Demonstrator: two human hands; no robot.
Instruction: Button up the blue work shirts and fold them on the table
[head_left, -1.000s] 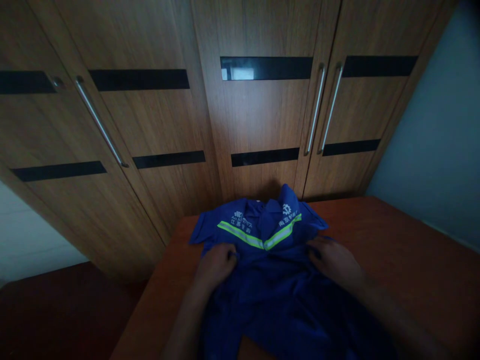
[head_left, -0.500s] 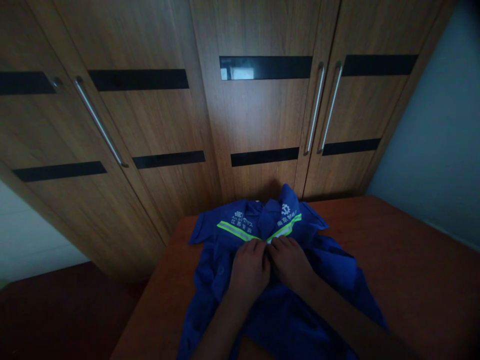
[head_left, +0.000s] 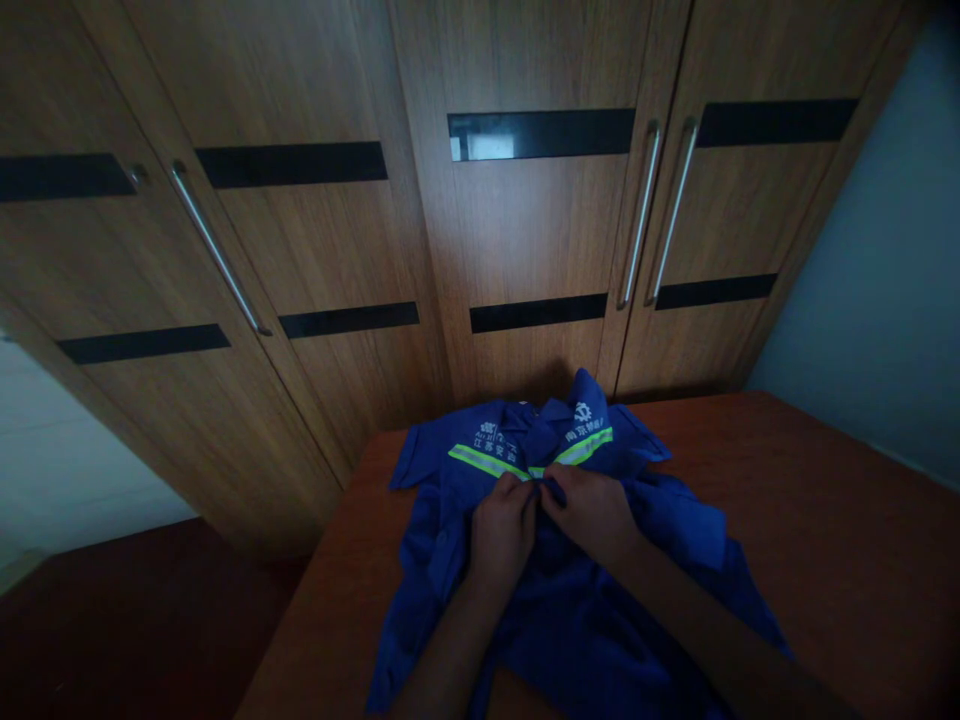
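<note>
A blue work jacket (head_left: pixel 555 610) with yellow-green reflective strips and white lettering on the chest lies front up, its collar away from me. At the middle of its front, just below the strips, my left hand (head_left: pixel 502 525) pinches the cloth edge. My right hand (head_left: pixel 589 510) is close beside it, its fingers closed on the opposite edge, with a bit of blue cloth showing between the fingers. Any button between the fingertips is hidden.
The jacket rests on a reddish-brown wooden table (head_left: pixel 840 520). Behind it stands a wooden wardrobe (head_left: pixel 517 230) with black panels and long metal handles. A pale wall (head_left: pixel 870 300) is at the right.
My right hand has shifted and turned slightly, lifting a bit of cloth between its fingers. My left hand stays on the jacket front. The whole view has shifted a little.
</note>
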